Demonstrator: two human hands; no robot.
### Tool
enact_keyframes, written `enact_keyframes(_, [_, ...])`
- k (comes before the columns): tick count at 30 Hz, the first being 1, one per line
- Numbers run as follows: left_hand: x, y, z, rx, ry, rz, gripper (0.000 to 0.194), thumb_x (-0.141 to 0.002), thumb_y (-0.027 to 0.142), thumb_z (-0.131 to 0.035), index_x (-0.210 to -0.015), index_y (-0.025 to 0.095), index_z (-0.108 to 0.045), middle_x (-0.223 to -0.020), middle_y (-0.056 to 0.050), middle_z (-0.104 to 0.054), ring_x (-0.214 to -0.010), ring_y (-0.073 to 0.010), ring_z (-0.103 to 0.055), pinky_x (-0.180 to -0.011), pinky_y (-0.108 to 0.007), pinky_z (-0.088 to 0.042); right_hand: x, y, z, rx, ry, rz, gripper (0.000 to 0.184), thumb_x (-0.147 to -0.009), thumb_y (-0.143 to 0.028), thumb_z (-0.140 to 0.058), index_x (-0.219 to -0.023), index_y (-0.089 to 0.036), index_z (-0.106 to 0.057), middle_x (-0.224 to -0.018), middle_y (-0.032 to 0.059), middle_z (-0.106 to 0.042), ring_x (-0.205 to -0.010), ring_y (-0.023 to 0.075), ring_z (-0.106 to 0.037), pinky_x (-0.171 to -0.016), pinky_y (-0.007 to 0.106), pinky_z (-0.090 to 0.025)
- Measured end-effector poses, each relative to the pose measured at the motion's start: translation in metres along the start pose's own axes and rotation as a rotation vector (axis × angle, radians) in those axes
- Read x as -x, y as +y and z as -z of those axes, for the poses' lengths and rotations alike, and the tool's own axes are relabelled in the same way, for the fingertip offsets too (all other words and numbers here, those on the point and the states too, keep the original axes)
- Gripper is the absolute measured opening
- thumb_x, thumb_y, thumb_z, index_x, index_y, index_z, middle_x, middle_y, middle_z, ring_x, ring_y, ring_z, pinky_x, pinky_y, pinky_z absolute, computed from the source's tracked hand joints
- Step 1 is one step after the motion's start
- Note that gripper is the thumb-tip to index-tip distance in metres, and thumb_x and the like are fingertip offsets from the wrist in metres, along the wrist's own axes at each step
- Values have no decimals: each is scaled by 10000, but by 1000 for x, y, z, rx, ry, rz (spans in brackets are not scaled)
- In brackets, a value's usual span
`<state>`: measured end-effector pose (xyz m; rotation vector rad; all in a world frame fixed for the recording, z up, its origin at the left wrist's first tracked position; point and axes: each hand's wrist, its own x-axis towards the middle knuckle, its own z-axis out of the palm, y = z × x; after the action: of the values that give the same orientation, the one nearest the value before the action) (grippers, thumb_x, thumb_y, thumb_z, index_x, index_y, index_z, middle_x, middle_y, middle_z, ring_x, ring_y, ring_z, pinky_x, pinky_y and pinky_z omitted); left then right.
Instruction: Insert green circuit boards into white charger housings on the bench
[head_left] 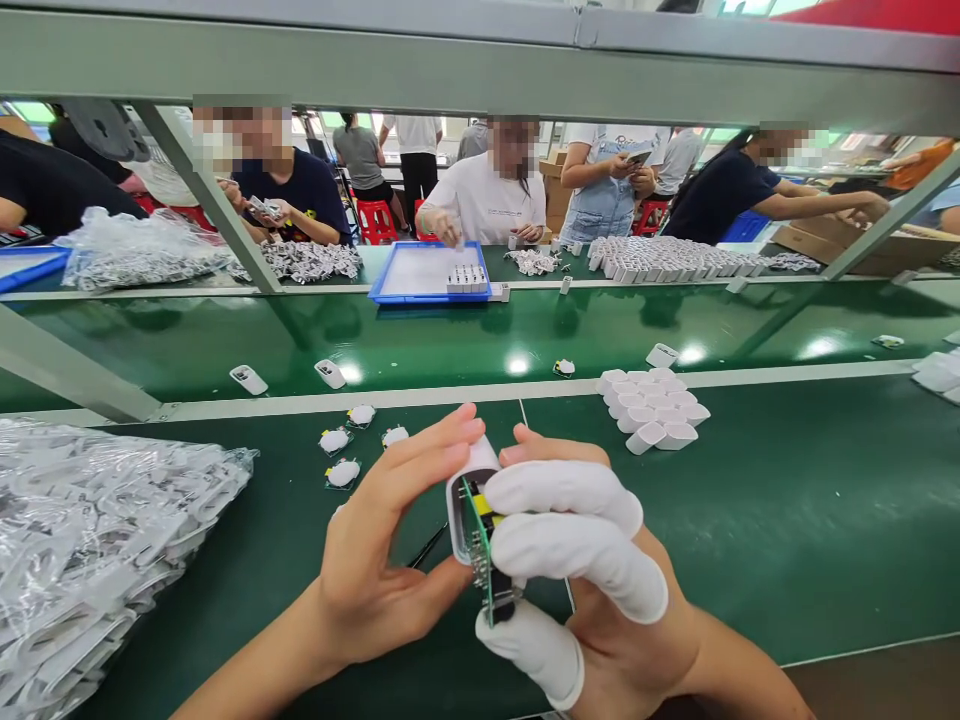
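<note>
Between thumb and fingers, my left hand [390, 545] grips a white plastic charger housing [456, 505], its open end turned toward my right hand. White finger cots cover the thumb and two fingers of my right hand [600, 570], which pinches a green circuit board [480, 550] with a yellow component and black parts. The board's upper part is at the mouth of the housing, partly inside it; how deep it goes is hidden. Behind my left hand lie several small boards with white round tops [343, 473]. Dark tweezers [429, 545] show partly below the housing.
A clear bag of white plastic parts [105, 560] fills the left side. White housings [652, 405] stand grouped at the right. Beyond runs a green conveyor belt [450, 340] with scattered pieces. Co-workers sit across it near a blue tray [382, 290]. A metal frame [480, 70] spans overhead.
</note>
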<state>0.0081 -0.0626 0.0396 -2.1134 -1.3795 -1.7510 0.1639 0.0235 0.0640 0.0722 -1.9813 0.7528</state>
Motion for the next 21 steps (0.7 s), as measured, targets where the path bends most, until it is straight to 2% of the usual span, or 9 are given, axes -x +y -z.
enact_keyframes(5, [-2, -1, -1, -29, 9, 20, 607, -823, 108, -671, -1383, 220, -465, -1335, -111, -584, -1258, -295, -564, -996, -463, -566, 0, 4, 0, 13, -8, 35, 316, -838, -174, -687, -1117, -205, -541, -1122, 43, -606, -1007, 182, -631, -1108, 362, -432])
enact_keyframes(12, [-1, 0, -1, -16, 0, 21, 642, -799, 61, -672, -1391, 185, -457, -1339, -107, -576, -1272, -269, -551, -1030, -416, -545, -1, 4, 0, 55, -44, 34, 311, -860, -185, -658, -1122, -219, -495, -1108, 24, -623, -1077, 176, -610, -1133, 344, -395])
enact_keyframes(16, [0, -2, -3, 11, 12, 6, 654, -767, 22, -669, -1377, 145, -468, -1334, -134, -574, -1288, -275, -534, -1072, -411, -507, 0, 8, -4, 43, -55, 24, 353, -846, -161, -647, -1162, -225, -502, -1126, 44, -627, -1055, 192, -614, -1112, 394, -410])
enact_keyframes(18, [0, -5, -5, 29, 33, 1, 663, -754, 4, -667, -1372, 149, -472, -1329, -132, -573, -1290, -266, -532, -1081, -398, -498, 2, 12, -6, 33, -36, -20, 382, -844, -136, -634, -1191, -250, -522, -1230, 71, -587, -1148, 227, -572, -1080, 439, -440])
enact_keyframes(21, [0, -11, -8, 49, 58, 41, 658, -758, 15, -685, -1362, 175, -478, -1308, -121, -583, -1290, -248, -534, -1047, -362, -528, 4, 17, -10, -82, -40, -180, 504, -859, -209, -681, -1312, -314, -487, -1473, 63, -401, -1348, 268, -420, -1105, 466, -420])
